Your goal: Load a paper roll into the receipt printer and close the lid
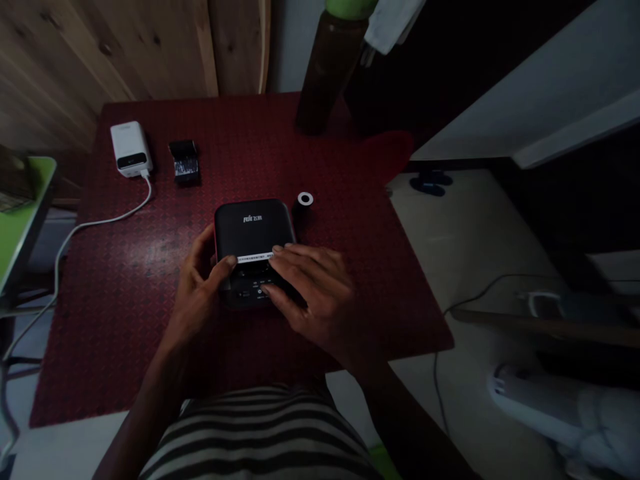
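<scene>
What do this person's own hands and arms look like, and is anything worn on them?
The left hand and right hand are ordinary human hands, without gloves. No sleeve, watch or cable shows on the forearms. A garment with pale and dark stripes covers the body. Dim light hides finer detail.

One flat black box (254, 237), bearing one white label strip (253, 258); one left hand (197, 287) plus one right hand (317, 287), two in all; one red surface (125, 280), carrying one white power bank (131, 145), one white cable (118, 219) plugged into it, one small black item (185, 165) of unclear kind, one black cylinder (301, 211) with one white ring (299, 199) and one tall dark bottle (326, 70) under one green lid (350, 8); on the floor (470, 213), two dark slippers (427, 189).
</scene>
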Action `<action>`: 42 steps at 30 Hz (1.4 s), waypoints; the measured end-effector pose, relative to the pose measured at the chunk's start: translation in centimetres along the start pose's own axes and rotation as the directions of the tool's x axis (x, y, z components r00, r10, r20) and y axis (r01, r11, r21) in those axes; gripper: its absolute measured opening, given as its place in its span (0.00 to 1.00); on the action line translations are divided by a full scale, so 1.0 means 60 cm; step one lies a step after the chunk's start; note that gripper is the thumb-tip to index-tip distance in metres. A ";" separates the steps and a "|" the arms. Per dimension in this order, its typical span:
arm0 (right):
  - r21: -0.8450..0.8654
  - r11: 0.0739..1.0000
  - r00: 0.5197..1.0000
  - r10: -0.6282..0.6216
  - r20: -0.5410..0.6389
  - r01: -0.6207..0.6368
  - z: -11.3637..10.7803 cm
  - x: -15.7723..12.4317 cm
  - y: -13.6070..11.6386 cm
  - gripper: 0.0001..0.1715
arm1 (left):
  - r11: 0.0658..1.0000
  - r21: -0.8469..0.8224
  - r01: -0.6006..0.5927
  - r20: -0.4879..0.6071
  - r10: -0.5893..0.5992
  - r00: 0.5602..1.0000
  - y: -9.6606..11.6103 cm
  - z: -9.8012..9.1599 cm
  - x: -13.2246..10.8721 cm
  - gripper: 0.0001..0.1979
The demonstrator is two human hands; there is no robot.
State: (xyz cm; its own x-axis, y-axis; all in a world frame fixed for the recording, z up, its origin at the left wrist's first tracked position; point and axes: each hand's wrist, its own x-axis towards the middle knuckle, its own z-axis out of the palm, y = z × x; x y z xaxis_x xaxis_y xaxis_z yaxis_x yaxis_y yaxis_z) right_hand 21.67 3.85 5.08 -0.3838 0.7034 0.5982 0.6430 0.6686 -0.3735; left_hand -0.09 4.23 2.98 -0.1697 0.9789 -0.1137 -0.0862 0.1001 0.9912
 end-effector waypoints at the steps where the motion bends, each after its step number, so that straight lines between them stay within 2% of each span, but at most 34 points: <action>1: 0.017 1.000 1.000 0.008 0.005 -0.008 0.001 -0.001 0.000 0.12 | 1.000 0.004 0.005 -0.005 -0.005 1.000 0.001 0.001 0.000 0.33; 5: 0.090 0.995 0.999 0.044 0.004 -0.044 0.003 -0.005 0.001 0.16 | 0.999 -0.034 0.024 -0.012 -0.024 1.000 0.003 0.007 -0.004 0.33; 9: 0.168 0.981 0.992 0.105 -0.069 -0.092 -0.001 -0.018 0.000 0.22 | 0.995 -0.073 0.070 -0.050 -0.074 0.996 0.002 0.002 -0.019 0.31; 14: 0.174 0.948 0.945 0.294 -0.145 -0.268 0.004 -0.056 -0.010 0.31 | 0.997 -0.030 0.071 -0.046 -0.073 0.996 -0.001 -0.015 -0.043 0.32; 18: 0.244 0.897 0.911 0.401 -0.099 -0.368 0.021 -0.085 -0.027 0.35 | 0.998 0.018 0.063 -0.043 -0.062 0.997 0.000 -0.018 -0.048 0.30; 24: 0.245 0.892 0.913 0.404 -0.057 -0.380 0.032 -0.095 -0.033 0.39 | 0.998 0.042 0.037 -0.045 -0.035 0.998 -0.002 -0.018 -0.049 0.31; 35: 0.254 0.874 0.896 0.440 -0.057 -0.413 0.035 -0.096 -0.027 0.38 | 0.996 -0.028 0.088 -0.079 -0.090 0.993 0.011 0.000 -0.050 0.28; 38: 0.265 0.873 0.897 0.439 -0.058 -0.410 0.036 -0.095 -0.027 0.39 | 0.996 -0.015 0.090 -0.104 -0.092 0.990 0.006 0.001 -0.050 0.28; 42: 0.268 0.874 0.901 0.432 -0.047 -0.405 0.031 -0.094 -0.026 0.38 | 1.000 0.002 0.028 -0.096 -0.028 0.995 -0.011 -0.004 -0.051 0.29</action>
State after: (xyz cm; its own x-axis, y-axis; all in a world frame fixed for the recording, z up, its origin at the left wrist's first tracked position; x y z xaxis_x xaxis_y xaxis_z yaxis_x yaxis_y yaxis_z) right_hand 21.60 -0.69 0.98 -0.0370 0.9109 0.4109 0.5402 0.3641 -0.7587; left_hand 0.26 1.10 2.65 -0.2606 0.9541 -0.1473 -0.0892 0.1281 0.9877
